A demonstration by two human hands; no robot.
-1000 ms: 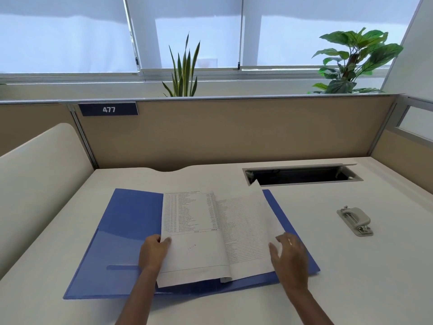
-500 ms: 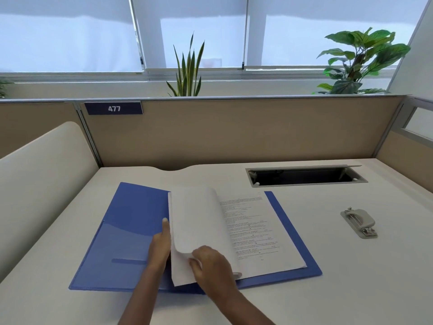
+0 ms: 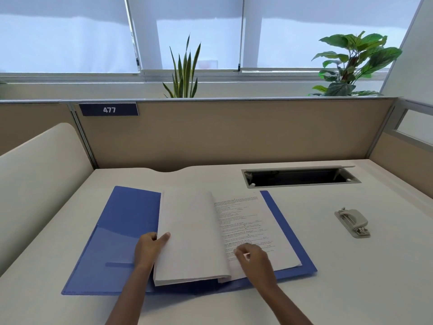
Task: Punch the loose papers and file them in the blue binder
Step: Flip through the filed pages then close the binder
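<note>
**Holding the Papers Open in the Blue Binder**

Lying open and flat on the white desk (image 3: 351, 289), the blue binder (image 3: 121, 231) has its left cover bare, showing a clear inner pocket in its lower part. A curved cream side panel (image 3: 35, 184) borders the desk on the far left, and a tan partition at the back carries a dark number plate (image 3: 109, 109) marked 477.

The left hand (image 3: 148, 248) sits at the lower left edge of the stack of papers (image 3: 189, 231). Its thumb lies on top of the blank upper sheet and its other fingers are tucked under the stack edge, so the hand is closed in a pinch on the turned pages.

The stack spreads like an open book across the binder's middle and right cover. The left portion shows blank backs; the right portion shows a printed page (image 3: 246, 221), its text too small to read.

The right hand (image 3: 254, 256) rests on the lower part of the printed page, near the fold. Its fingers are curled downward onto the paper; whether they grip a sheet cannot be told.

Behind the binder, a rectangular cable slot (image 3: 300, 177) is set in the desk. A grey hole punch (image 3: 352, 222) lies well apart to the right, untouched. Two potted plants stand behind the partition.
</note>
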